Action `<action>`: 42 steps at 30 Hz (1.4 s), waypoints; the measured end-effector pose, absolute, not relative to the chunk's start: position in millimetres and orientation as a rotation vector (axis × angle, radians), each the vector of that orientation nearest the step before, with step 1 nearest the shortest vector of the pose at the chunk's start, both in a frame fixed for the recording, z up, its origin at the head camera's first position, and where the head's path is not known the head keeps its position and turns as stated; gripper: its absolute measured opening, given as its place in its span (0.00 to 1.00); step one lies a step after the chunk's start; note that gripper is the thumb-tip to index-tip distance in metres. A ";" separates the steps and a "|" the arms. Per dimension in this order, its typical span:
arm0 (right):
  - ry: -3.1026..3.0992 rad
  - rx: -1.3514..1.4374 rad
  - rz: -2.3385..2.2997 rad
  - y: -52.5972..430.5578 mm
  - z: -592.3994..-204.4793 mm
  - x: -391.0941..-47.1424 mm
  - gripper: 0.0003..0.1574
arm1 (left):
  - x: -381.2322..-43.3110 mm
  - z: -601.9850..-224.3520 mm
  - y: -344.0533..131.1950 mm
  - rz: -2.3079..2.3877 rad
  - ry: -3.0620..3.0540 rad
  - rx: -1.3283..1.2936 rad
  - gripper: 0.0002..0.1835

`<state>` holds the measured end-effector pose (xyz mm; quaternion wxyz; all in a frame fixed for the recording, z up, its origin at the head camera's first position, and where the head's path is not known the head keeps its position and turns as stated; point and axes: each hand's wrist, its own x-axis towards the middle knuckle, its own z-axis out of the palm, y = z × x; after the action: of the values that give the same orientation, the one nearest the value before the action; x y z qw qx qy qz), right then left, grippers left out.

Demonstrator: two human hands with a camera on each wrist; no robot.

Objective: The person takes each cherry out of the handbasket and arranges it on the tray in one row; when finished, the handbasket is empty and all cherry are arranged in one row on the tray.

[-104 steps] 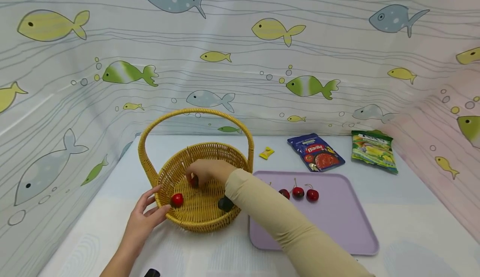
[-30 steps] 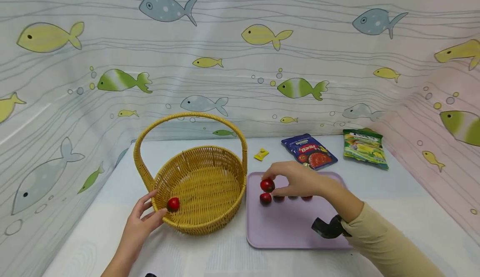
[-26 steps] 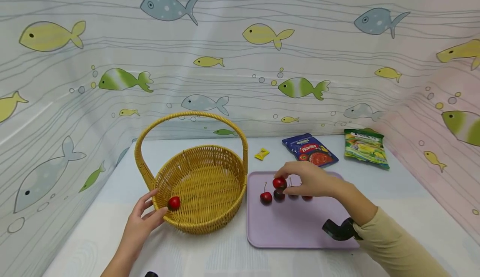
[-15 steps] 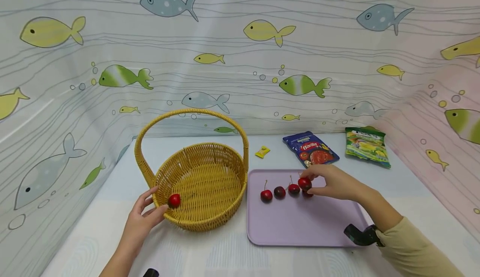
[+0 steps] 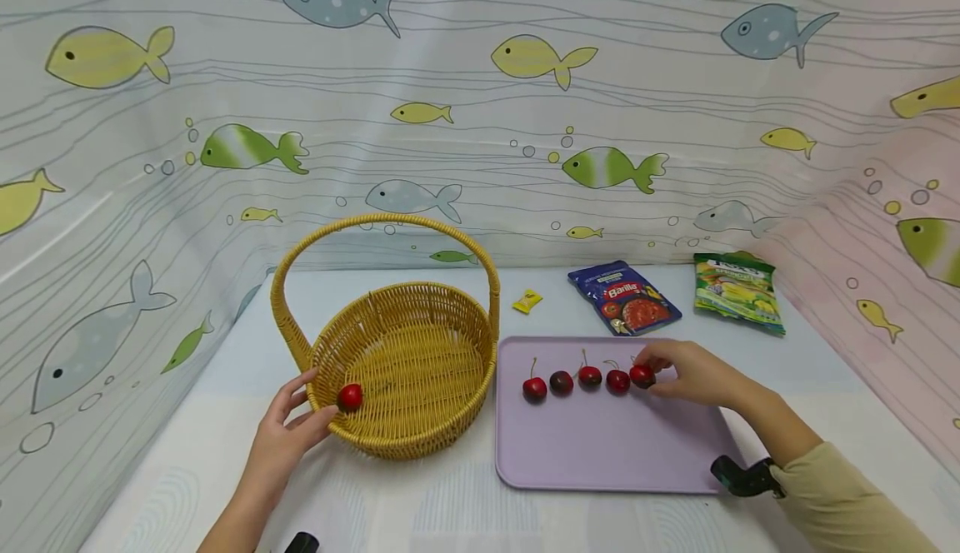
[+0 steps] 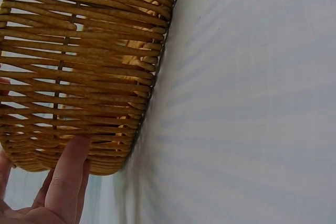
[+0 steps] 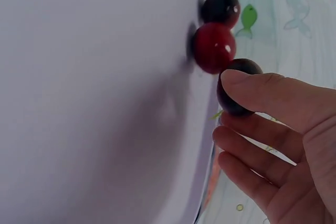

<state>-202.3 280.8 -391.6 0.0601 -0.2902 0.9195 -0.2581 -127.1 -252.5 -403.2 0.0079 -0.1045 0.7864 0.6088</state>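
Note:
My right hand (image 5: 693, 371) pinches a dark red cherry (image 5: 642, 376) between thumb and fingers, at the right end of a row of several cherries (image 5: 560, 383) on the lilac tray (image 5: 600, 453). In the right wrist view the held cherry (image 7: 240, 88) sits close beside another cherry (image 7: 214, 48). A yellow wicker basket (image 5: 420, 436) with a tall handle stands left of the tray. My left hand (image 5: 285, 432) rests at its left side, fingers spread; in the left wrist view a fingertip (image 6: 76, 148) touches the woven wall. One red cherry (image 5: 350, 397) lies inside the basket.
Behind the tray lie a blue Barilla pouch (image 5: 625, 297) and, farther right, a green and yellow packet (image 5: 738, 292). A small yellow wrapped sweet (image 5: 527, 301) is behind the tray's left corner. A fish-print sheet (image 5: 480, 161) surrounds the back and sides.
My right hand, in the basket at first, has passed above the row of cherries on the tray and lowered its cherry at the right end. My left hand has stayed at the basket.

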 end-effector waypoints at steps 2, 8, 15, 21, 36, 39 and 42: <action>2.774 -0.846 -0.771 283.8 -394.2 -203.7 0.18 | -127.2 -403.1 -252.4 1.901 2.462 -0.326 0.37; 2.751 -0.827 -0.766 287.5 -398.1 -205.9 0.18 | -127.7 -404.6 -253.6 1.914 2.466 -0.315 0.37; 2.725 -0.850 -0.758 289.0 -405.0 -208.7 0.19 | -127.9 -406.8 -253.8 1.945 2.480 -0.305 0.36; 2.746 -0.851 -0.725 288.6 -407.4 -209.3 0.20 | -127.8 -403.8 -252.6 1.923 2.465 -0.323 0.36; 2.829 -0.922 -0.662 273.8 -349.9 -200.7 0.22 | -128.5 -402.6 -251.9 1.911 2.447 -0.339 0.36; 2.847 -1.009 -0.629 260.9 -333.5 -199.4 0.21 | -128.0 -402.3 -251.5 1.905 2.452 -0.335 0.37; 2.837 -1.103 -0.595 245.0 -320.1 -199.7 0.20 | -127.1 -401.7 -251.4 1.894 2.459 -0.335 0.37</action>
<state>-199.7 245.0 -320.1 0.0202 -0.3556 0.9145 -0.1918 -127.1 -251.4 -401.7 0.0099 -0.1072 0.7876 0.6067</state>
